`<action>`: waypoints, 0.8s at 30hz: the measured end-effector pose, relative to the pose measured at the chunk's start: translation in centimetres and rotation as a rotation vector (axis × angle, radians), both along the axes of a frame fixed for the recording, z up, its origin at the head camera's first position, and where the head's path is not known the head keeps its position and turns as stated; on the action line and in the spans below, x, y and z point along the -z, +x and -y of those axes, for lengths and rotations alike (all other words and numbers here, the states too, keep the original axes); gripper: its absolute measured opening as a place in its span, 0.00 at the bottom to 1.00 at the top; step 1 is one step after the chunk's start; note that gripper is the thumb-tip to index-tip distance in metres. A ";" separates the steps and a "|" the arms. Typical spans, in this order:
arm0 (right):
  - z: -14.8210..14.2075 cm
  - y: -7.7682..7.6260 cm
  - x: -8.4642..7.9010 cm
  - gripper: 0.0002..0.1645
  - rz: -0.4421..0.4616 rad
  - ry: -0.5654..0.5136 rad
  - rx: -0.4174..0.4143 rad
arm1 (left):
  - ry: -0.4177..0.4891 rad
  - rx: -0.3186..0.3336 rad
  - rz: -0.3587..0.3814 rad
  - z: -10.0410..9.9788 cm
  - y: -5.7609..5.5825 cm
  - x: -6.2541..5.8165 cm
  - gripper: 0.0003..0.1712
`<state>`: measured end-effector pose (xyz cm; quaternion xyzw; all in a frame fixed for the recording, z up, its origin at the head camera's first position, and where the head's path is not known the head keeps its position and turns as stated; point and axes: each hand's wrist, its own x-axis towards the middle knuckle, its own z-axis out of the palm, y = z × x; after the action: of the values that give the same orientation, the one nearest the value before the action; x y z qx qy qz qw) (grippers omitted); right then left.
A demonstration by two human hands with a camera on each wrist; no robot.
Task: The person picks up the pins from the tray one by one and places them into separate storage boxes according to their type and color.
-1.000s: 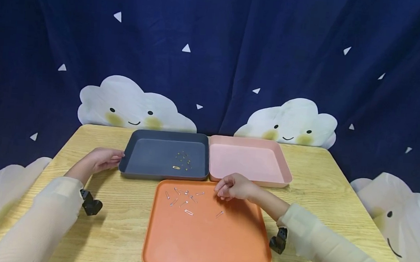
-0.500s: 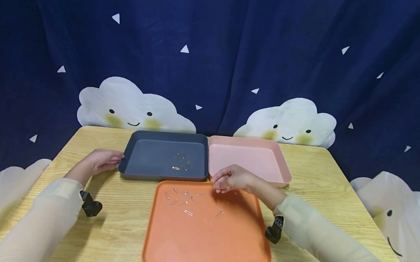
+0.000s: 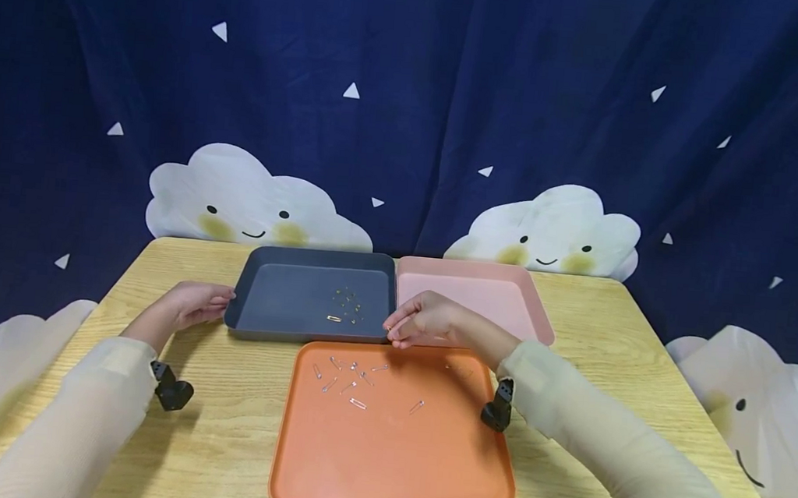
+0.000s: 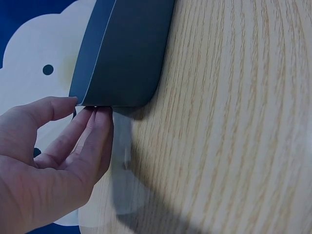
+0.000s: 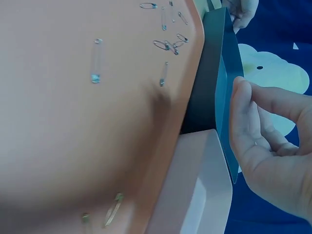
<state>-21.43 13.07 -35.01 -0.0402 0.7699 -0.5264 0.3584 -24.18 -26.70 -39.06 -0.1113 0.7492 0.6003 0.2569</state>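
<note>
My left hand (image 3: 193, 307) is at the left end of the dark grey tray (image 3: 280, 332). In the left wrist view, its thumb touches the rim and its fingers lie against the outer wall. My right hand (image 3: 425, 320) is above the seam where the dark grey and pink trays meet, thumb and forefinger pinched together. A tiny gold glint at those fingertips looks like a safety pin (image 3: 389, 329), mostly hidden. Silver safety pins (image 3: 357, 404) lie scattered on the orange tray (image 3: 396, 468). Several gold safety pins (image 3: 333, 319) rest inside the dark grey tray.
Right of the dark grey tray, touching it, stands the pink tray (image 3: 541, 315). More gold pins (image 5: 113, 209) lie on the orange tray, below my right wrist. All three trays sit on a wooden table (image 3: 608, 359) before a blue curtain (image 3: 410, 109).
My right hand has lifted off the orange tray and moved left and away from me, to the dark grey tray's right wall. My left hand keeps its place.
</note>
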 end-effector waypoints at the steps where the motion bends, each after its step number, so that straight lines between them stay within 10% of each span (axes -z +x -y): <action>1: 0.3 -0.3 -0.1 0.22 -0.004 0.010 0.001 | 0.000 0.000 0.001 0.0 0.0 0.1 0.36; 24: 5.6 -7.1 -1.1 0.22 -0.133 0.286 -0.011 | 0.023 -0.007 -0.014 0.1 -0.1 0.2 0.35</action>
<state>-28.54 7.51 -33.95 -0.0276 0.8589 -0.4055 0.3116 -24.23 -26.81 -39.28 -0.1070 0.7437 0.6104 0.2507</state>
